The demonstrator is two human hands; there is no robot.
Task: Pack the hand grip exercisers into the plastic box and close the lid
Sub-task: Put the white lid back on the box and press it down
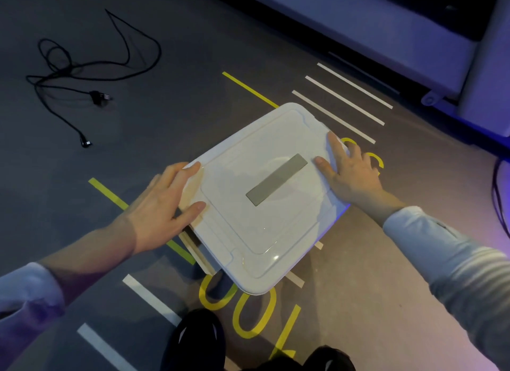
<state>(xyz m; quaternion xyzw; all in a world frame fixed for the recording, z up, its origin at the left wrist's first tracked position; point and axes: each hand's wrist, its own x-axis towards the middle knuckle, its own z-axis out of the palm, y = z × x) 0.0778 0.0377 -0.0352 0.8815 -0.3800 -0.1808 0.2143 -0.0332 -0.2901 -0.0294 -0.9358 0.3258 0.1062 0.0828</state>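
Lid (265,199) sits white and flat on the plastic box, dead centre on the marked floor (358,274). Left hand (162,207) at nine o'clock lies on the lid's edge, fingers straight and spread; right hand (350,172) at three o'clock likewise, flat and wide. Black cable (82,75) sprawls out at ten o'clock, two dark shoes (197,340) at six.

The grey floor (176,122) carries a white plastic box (262,202) and black cable (82,75).

white lid (276,205) with grey strip (276,179), yellow and white floor tape (249,89), black cable (82,67)
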